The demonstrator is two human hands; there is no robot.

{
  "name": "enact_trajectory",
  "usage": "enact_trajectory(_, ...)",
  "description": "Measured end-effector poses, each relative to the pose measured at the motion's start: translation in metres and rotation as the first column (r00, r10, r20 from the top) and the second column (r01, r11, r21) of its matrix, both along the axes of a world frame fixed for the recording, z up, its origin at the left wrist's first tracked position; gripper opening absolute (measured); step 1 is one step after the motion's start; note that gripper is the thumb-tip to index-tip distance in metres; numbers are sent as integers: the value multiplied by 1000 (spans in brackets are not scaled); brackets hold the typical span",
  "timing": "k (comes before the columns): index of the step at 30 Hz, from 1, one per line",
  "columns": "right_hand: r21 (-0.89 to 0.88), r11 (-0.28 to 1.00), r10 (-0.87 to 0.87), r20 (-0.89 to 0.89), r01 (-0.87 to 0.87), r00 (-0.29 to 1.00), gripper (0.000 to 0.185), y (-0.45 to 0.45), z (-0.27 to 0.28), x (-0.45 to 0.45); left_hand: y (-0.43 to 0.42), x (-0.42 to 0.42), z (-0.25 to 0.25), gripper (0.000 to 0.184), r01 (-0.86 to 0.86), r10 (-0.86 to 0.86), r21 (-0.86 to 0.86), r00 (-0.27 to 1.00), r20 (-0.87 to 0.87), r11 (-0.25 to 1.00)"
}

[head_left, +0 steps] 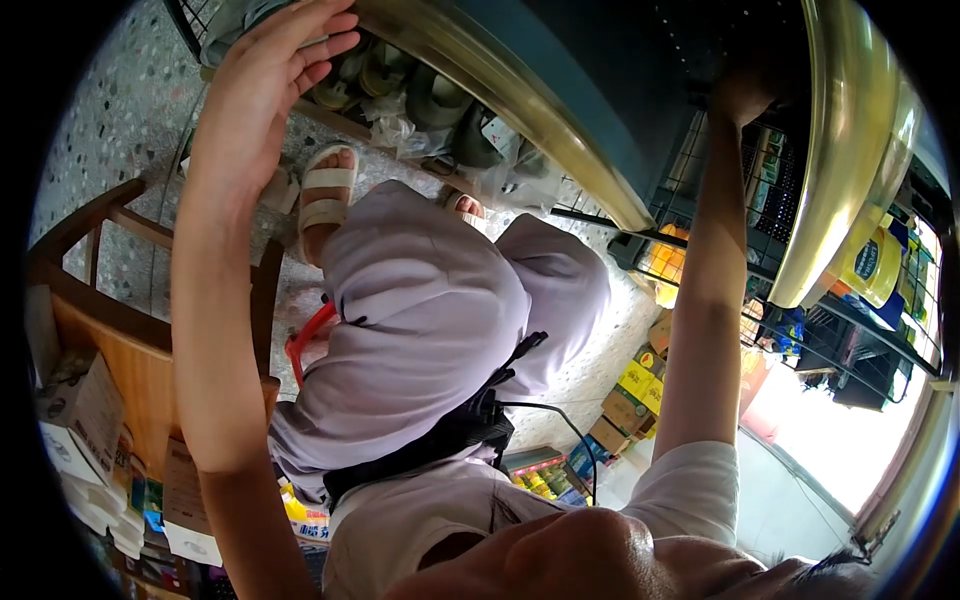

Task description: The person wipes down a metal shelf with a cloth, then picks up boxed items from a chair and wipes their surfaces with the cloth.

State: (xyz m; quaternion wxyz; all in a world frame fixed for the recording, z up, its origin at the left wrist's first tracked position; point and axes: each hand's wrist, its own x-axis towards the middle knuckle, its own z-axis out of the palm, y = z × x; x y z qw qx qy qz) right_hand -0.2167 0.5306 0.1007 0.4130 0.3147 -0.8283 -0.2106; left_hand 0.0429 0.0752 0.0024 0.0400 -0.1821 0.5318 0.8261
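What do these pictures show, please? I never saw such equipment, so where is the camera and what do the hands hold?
There is no robot here. There is one picture, from a camera worn on a person's head. It looks down past the chin at the person's own arms, legs and sandals.

The left hand is open, near the shiny edge, and nothing can be seen in it. The right hand reaches into a dark space; it is too shaded to tell what it holds or touches.

Shoes and plastic bags lie low, under the shiny edge. At the picture's left stands wooden furniture with white boxes near it. Cartons are stacked farther back.
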Motion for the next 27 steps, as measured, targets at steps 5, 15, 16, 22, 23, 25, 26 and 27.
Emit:
enact_trajectory(5, 235, 785, -471, -374, 573, 799, 70, 32, -35, 9, -4, -1, -4, 44, 21, -22, 24, 1000, 9, 999)
enact_trajectory(15, 385, 339, -748, -443, 858, 494, 73, -9, -93, 16, -4, -1, -5, 45, 13, -14, 59, 1000, 18, 998)
enact_trajectory(16, 408, 424, -770, -309, 809, 559, 71, -11, -93, 14, -5, -1, -5, 45, 13, -13, 69, 1000, 10, 998)
enact_trajectory(22, 339, 539, -842, 197, 771, 502, 64, 27, -88, -30, -1, -2, -3, 43, -1, 1, 28, 1000, 2, 1000)
enact_trajectory(23, 289, 547, -833, 278, 785, 478, 62, 22, -86, -33, -1, -2, -1, 43, -11, 10, 31, 1000, 15, 999)
enact_trajectory(25, 104, 558, -786, 383, 823, 485, 59, 14, -88, -36, 3, -4, 5, 41, -37, 36, 35, 998, 44, 999)
enact_trajectory(26, 77, 574, -778, 362, 815, 513, 58, 13, -91, -39, 4, -4, 7, 40, -39, 37, 52, 999, 30, 998)
enact_trajectory(27, 50, 590, -769, 340, 806, 541, 56, 14, -96, -43, 6, -4, 8, 40, -38, 36, 69, 999, 19, 997)
